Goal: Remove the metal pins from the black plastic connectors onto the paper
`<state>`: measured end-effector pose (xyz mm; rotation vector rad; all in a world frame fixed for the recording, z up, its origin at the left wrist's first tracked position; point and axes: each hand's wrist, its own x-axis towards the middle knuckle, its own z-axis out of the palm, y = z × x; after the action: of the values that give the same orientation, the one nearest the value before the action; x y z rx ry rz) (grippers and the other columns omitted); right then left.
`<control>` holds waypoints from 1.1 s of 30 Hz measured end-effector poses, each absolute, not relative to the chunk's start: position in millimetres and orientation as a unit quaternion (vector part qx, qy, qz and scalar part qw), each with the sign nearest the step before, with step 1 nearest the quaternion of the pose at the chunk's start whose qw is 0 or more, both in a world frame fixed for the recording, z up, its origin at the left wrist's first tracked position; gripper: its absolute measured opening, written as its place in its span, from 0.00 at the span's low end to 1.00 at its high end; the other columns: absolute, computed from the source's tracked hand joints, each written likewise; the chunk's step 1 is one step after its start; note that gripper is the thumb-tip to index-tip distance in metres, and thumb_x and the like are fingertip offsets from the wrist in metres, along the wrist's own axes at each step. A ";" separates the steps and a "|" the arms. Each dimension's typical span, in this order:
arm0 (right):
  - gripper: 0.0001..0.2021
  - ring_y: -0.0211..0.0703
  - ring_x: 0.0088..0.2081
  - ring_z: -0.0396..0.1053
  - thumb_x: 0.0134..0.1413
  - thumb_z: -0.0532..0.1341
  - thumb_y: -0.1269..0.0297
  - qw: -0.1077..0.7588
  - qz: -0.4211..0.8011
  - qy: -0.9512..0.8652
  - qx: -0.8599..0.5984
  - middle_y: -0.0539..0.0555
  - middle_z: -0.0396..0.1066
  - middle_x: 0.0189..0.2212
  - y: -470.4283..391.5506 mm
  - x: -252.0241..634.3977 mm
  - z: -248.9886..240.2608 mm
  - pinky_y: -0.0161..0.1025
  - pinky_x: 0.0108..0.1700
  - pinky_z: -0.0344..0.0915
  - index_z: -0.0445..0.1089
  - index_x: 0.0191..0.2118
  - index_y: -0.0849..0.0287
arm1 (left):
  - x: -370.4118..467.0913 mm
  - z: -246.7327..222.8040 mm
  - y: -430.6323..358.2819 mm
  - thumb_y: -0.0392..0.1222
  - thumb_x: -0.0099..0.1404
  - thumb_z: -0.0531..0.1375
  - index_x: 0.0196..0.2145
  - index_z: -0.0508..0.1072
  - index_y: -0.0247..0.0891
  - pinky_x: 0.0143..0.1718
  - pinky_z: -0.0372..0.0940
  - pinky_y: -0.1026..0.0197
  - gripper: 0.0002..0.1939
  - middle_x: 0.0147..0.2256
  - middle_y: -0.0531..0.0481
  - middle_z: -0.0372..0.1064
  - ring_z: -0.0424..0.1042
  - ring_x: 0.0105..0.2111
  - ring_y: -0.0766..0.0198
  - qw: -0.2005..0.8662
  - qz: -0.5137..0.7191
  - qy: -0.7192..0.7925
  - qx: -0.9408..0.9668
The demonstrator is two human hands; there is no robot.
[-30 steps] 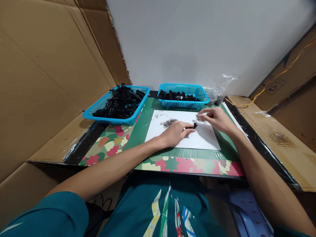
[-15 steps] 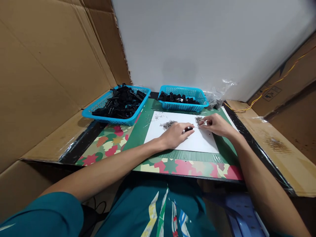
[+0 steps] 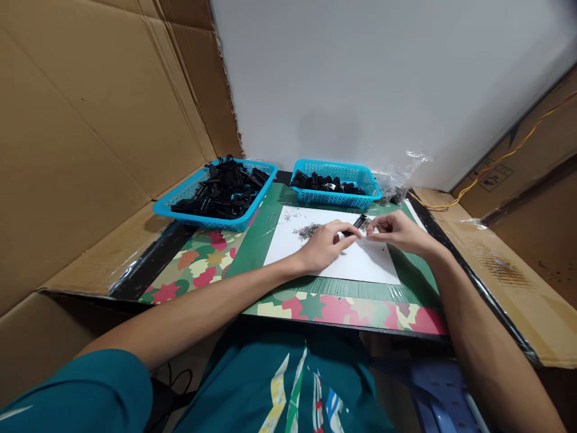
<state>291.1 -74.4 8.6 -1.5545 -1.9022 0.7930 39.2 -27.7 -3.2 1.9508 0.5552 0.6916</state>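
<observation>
My left hand [image 3: 328, 245] is closed on a slim black plastic part [image 3: 359, 222], whose far end sticks out beyond the fingertips, pointing away from me. Close by on the right, my right hand [image 3: 396, 231] has its thumb and fingertips pinched together beside that part. Whatever lies in this pinch is too small to make out. Both hands are over a white sheet [image 3: 351, 264]. A heap of small metal pieces [image 3: 308, 230] lies just past my left hand, and a second small heap [image 3: 367, 224] is partly hidden behind my right fingers.
A blue basket [image 3: 164, 210] heaped with black plastic parts stands at the left. Another blue basket [image 3: 336, 197] with smaller black parts is at the back, beside clear plastic bags [image 3: 396, 186]. Cardboard walls [image 3: 108, 108] flank the table; a yellow cable [image 3: 473, 180] runs along the right.
My right hand has come off the right heap to beside the black part. That part now shows more length past my left fingertips.
</observation>
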 end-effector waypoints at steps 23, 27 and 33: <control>0.20 0.34 0.22 0.50 0.57 0.71 0.45 0.401 0.370 -0.653 -0.524 0.46 0.59 0.20 -86.7 261.9 24.2 0.36 0.23 0.48 0.80 0.36 0.61 | 37.2 1.8 -25.4 0.53 0.70 0.63 0.36 0.70 0.38 0.27 0.53 0.65 0.15 0.30 0.55 0.61 0.58 0.27 0.69 0.641 0.274 0.201 0.688; 0.20 0.32 0.22 0.51 0.59 0.69 0.46 0.373 0.376 -0.661 -0.531 0.46 0.60 0.21 -85.5 255.4 23.0 0.35 0.23 0.47 0.79 0.35 0.62 | 37.6 -0.9 -22.9 0.51 0.73 0.60 0.37 0.72 0.37 0.37 0.60 0.63 0.14 0.35 0.51 0.67 0.64 0.35 0.65 0.523 0.312 0.201 0.767; 0.20 0.34 0.23 0.52 0.57 0.70 0.47 0.371 0.343 -0.681 -0.530 0.47 0.61 0.20 -83.1 254.6 19.6 0.36 0.24 0.48 0.81 0.35 0.63 | 36.2 -3.9 -22.1 0.48 0.74 0.58 0.39 0.74 0.37 0.38 0.60 0.62 0.12 0.36 0.51 0.71 0.66 0.35 0.63 0.458 0.279 0.215 0.816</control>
<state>254.6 -83.1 19.6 -1.3591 -1.7454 0.8789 36.2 -22.1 -3.9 2.0114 0.5299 0.6864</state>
